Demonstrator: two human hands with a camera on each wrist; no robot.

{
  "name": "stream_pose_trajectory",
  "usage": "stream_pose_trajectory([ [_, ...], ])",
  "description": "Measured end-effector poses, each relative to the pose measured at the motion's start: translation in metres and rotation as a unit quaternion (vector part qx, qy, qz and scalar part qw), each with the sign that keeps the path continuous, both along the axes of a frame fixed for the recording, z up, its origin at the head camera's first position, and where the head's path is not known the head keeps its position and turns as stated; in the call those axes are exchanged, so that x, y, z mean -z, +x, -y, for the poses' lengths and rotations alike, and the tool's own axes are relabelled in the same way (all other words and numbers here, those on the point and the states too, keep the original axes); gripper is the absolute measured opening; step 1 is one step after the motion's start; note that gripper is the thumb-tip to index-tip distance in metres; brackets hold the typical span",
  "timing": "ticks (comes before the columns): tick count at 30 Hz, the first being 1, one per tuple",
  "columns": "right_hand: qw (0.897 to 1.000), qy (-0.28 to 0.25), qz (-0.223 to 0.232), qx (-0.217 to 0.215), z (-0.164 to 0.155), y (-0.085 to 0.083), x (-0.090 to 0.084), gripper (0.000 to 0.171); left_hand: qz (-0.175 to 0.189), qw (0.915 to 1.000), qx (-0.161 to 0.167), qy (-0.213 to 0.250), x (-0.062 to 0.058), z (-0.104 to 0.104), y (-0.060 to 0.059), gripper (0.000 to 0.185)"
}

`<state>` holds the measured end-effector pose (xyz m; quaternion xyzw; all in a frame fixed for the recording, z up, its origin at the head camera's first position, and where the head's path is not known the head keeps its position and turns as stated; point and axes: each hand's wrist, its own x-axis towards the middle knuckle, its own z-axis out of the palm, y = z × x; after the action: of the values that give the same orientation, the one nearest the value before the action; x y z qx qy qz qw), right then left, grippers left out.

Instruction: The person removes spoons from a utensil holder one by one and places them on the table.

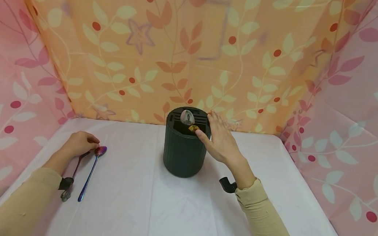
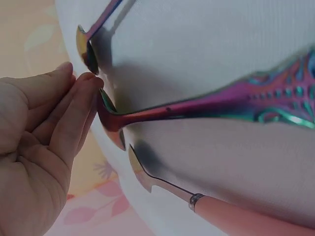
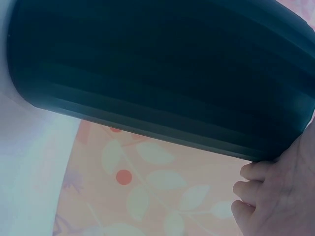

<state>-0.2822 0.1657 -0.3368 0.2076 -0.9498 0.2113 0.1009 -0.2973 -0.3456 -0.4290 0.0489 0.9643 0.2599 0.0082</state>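
A dark green ribbed utensil holder (image 1: pixel 183 150) stands mid-table, with a silver spoon bowl (image 1: pixel 187 116) and a gold spoon tip (image 1: pixel 193 128) sticking out of its slotted top. My right hand (image 1: pixel 215 133) rests on the holder's right rim, fingers spread and thumb beside the gold tip; in the right wrist view the hand (image 3: pixel 275 196) lies against the holder (image 3: pixel 162 73). At the left my left hand (image 1: pixel 86 142) lies on the table. Its fingertips (image 2: pixel 86 86) touch the bowl of an iridescent spoon (image 2: pixel 197 108), which lies flat (image 1: pixel 90 175).
A dark-handled spoon (image 1: pixel 72 175) lies beside the iridescent one; the left wrist view shows a pink-handled spoon (image 2: pixel 221 214) and another spoon bowl (image 2: pixel 84 46). White cloth (image 1: pixel 136 209) covers the table. Floral fabric walls (image 1: pixel 180 59) close in the back and both sides.
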Motion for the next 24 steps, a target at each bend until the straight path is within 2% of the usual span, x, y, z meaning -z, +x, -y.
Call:
stream_pose_trajectory([
  [6, 1.000, -0.002, -0.007, -0.002, 0.000, 0.000, 0.000, 0.098, -0.006, 0.9999, -0.013, 0.005, -0.007, -0.004, 0.001, 0.031],
  [11, 1.000, -0.003, -0.005, -0.002, 0.000, 0.000, 0.002, 0.098, -0.024, 0.9990, -0.002, 0.037, -0.021, -0.016, 0.003, 0.037],
  [16, 1.000, -0.004, 0.000, -0.001, 0.000, 0.000, 0.003, 0.097, -0.067, 0.9960, 0.010, 0.058, -0.044, -0.038, 0.010, 0.039],
  [20, 1.000, -0.004, 0.003, -0.001, 0.001, 0.000, 0.002, 0.098, -0.108, 0.9905, 0.024, 0.081, -0.067, -0.061, 0.017, 0.038],
  [24, 1.000, -0.004, 0.003, -0.001, 0.001, 0.000, 0.000, 0.098, -0.134, 0.9844, 0.035, 0.109, -0.090, -0.086, 0.025, 0.039],
])
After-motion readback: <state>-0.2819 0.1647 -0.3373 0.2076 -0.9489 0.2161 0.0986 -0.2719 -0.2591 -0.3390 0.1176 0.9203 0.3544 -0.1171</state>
